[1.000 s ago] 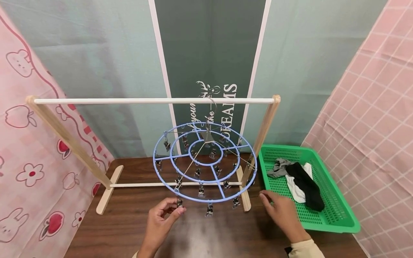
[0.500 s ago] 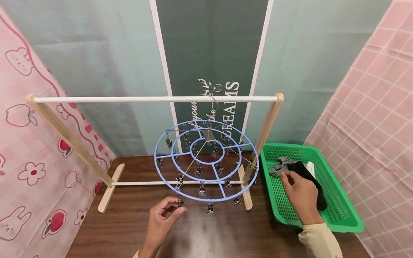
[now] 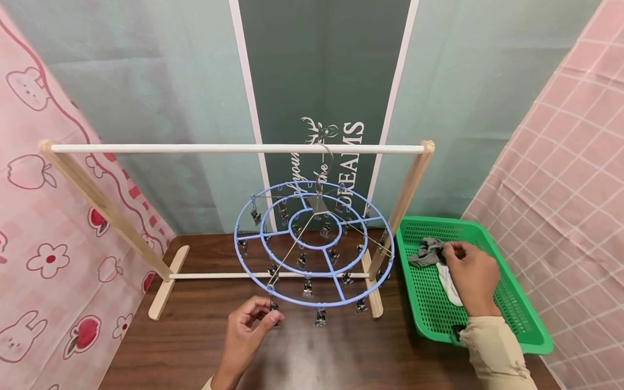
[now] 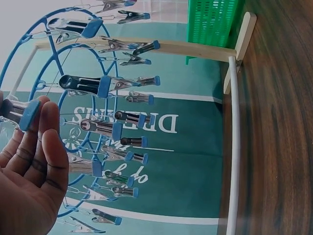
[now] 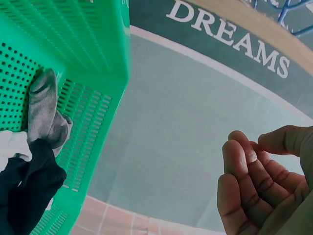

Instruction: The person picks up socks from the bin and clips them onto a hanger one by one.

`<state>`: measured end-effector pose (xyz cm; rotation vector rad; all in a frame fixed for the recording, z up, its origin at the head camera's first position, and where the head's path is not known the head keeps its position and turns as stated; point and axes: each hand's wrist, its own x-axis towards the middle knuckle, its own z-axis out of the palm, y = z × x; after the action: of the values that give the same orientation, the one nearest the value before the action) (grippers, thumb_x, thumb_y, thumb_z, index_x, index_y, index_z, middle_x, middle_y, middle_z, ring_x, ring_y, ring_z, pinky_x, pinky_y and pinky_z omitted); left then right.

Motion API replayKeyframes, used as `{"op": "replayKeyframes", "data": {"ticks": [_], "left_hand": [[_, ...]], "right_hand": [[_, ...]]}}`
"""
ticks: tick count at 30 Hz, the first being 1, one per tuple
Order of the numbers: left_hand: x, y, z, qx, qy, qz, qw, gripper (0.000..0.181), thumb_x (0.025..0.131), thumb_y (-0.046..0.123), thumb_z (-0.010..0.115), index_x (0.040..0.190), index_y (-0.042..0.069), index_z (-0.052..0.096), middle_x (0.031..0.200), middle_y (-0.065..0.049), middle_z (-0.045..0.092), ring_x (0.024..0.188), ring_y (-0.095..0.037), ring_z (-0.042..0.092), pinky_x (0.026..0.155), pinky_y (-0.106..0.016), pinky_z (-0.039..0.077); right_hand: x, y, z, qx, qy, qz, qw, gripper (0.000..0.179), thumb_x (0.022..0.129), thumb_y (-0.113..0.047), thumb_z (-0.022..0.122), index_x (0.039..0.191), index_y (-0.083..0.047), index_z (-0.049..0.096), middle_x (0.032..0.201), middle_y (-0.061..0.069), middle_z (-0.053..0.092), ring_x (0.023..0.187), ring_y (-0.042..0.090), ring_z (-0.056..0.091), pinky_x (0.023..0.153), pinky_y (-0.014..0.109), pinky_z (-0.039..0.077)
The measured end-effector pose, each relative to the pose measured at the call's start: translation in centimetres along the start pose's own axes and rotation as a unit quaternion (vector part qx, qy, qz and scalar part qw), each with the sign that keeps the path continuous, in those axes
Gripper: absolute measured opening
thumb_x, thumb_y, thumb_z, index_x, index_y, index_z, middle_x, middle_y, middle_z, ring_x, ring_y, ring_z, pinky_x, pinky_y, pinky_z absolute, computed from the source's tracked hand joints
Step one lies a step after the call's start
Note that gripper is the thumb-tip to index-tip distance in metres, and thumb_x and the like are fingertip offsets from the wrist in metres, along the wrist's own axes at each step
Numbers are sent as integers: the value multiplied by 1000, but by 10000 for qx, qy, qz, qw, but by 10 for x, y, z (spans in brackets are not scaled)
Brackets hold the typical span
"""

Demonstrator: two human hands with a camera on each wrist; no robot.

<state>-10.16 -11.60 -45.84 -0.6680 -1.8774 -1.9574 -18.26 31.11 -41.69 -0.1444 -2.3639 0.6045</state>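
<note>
My left hand (image 3: 248, 330) pinches a metal clothes clip (image 3: 274, 309) hanging from the near rim of a round blue clip hanger (image 3: 324, 250). In the left wrist view the held clip (image 4: 19, 112) has a blue tip and lies at the fingertips. My right hand (image 3: 473, 273) is over a green basket (image 3: 528, 319), its fingers loosely bent with nothing visible between them in the right wrist view. A grey sock (image 5: 45, 107), a black sock (image 5: 34, 186) and a white cloth (image 5: 13, 146) lie in the basket. From the head view, my right hand hides most of the black sock.
The hanger hooks over the white top bar (image 3: 219, 148) of a wooden rack (image 3: 107, 208). Several more clips dangle beneath its rings. The rack's feet stand on a dark wood table (image 3: 195, 346). Patterned curtains (image 3: 39, 189) enclose the sides and back.
My right hand has moved rightward from the basket's near left edge to above the socks. My left hand stays at the same clip.
</note>
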Motion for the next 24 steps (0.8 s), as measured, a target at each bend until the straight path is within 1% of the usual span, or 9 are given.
{"op": "replayKeyframes", "data": {"ticks": [3, 7, 9, 13, 16, 20, 22, 24], "left_hand": [[0, -1, 0, -41, -6, 23, 10000, 15, 84, -21, 57, 91, -8, 59, 74, -20, 67, 67, -15, 65, 60, -22, 53], [0, -2, 0, 17, 1, -1, 10000, 12, 84, -18, 59, 89, -7, 58, 69, -18, 64, 63, -15, 64, 59, -22, 52], [0, -2, 0, 55, 0, -18, 10000, 13, 84, -18, 60, 88, -6, 57, 67, -17, 62, 61, -14, 62, 57, -23, 50], [1, -3, 1, 71, -3, -22, 10000, 15, 83, -19, 59, 87, -6, 55, 64, -15, 61, 59, -15, 61, 55, -24, 49], [1, -3, 2, 65, -1, -23, 10000, 15, 83, -19, 59, 88, -6, 55, 64, -14, 61, 59, -16, 61, 55, -25, 49], [1, -2, 2, 52, -17, -14, 10000, 15, 83, -20, 58, 91, -7, 55, 64, -15, 61, 59, -18, 62, 57, -25, 49], [2, -1, 2, 43, -26, 5, 10000, 17, 83, -20, 57, 93, -7, 55, 64, -15, 62, 59, -18, 62, 57, -25, 50], [2, -1, 2, 27, -41, 29, 10000, 18, 83, -20, 57, 94, -7, 55, 64, -15, 62, 59, -18, 62, 58, -25, 50]], "right_hand": [[8, 6, 1, -38, -17, 150, 9999, 20, 93, -17, 62, 93, 0, 72, 75, 18, 68, 54, 30, 56, 41, 35, 38], [18, 13, 3, -167, -75, 418, 9990, 21, 93, -18, 60, 96, -2, 72, 80, 18, 69, 60, 33, 58, 46, 39, 40], [23, 16, 5, -199, -80, 511, 9985, 21, 93, -18, 60, 98, -2, 72, 83, 18, 70, 57, 31, 57, 45, 39, 40], [30, 24, 10, -231, -75, 667, 9975, 23, 94, -19, 59, 104, -1, 70, 87, 19, 70, 47, 22, 49, 43, 36, 37], [35, 30, 14, -251, -98, 853, 9960, 26, 94, -20, 58, 108, 0, 69, 90, 20, 69, 46, 19, 47, 45, 36, 36], [41, 37, 19, -277, -142, 1056, 9939, 28, 94, -20, 57, 109, 1, 69, 93, 21, 69, 49, 25, 50, 44, 37, 37], [44, 41, 21, -289, -146, 1117, 9932, 28, 94, -21, 57, 108, 1, 69, 94, 22, 69, 53, 30, 54, 45, 40, 38], [46, 45, 24, -314, -146, 1215, 9920, 29, 94, -21, 58, 109, 2, 68, 97, 23, 69, 61, 35, 57, 50, 46, 42]]}}
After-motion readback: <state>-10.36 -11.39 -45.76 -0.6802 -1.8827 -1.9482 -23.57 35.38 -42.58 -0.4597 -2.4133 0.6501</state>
